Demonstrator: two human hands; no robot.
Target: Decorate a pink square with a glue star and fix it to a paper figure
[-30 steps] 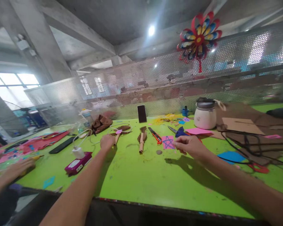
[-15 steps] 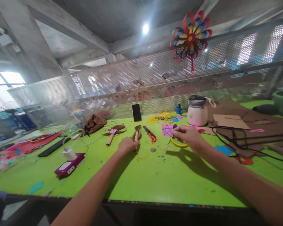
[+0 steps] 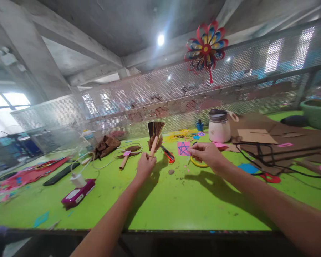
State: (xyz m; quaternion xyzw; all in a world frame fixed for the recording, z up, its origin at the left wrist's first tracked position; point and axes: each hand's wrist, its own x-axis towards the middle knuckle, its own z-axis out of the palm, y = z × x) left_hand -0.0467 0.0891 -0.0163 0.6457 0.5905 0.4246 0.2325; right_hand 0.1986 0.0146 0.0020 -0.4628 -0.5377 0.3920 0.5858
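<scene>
I see the left hand (image 3: 146,165) clasping an as-yet unadorned brown paper figure (image 3: 154,143), the right hand (image 3: 207,155) pinching a starred pink square (image 3: 183,148) at the figure's three o'clock, and a pink-trimmed, seemingly finished twin (image 3: 124,160) at its eight.

Worktable (image 3: 160,210), backed by a mesh screen (image 3: 133,110).
Centre: a rolled-handled piece (image 3: 154,144) is held above the table by the left hand (image 3: 146,165), a phone (image 3: 150,129) being partly hidden behind it; a craft knife (image 3: 168,155) is placed just right, with a disc (image 3: 171,171) nearer the front edge. Left: a second rolled-handled piece (image 3: 125,161) is laid beside a bundle (image 3: 107,145); a power socket block (image 3: 78,193) is set nearer the front. Right: a paper square (image 3: 183,149) is held by the right hand (image 3: 207,156); behind that hand a jar (image 3: 219,128) is stood, cardboard (image 3: 296,137) being spread to its right and crossed by a cable (image 3: 263,157). Far right: a basin (image 3: 317,116) is placed. Above: a pinwheel ornament (image 3: 205,50) is hung.
</scene>
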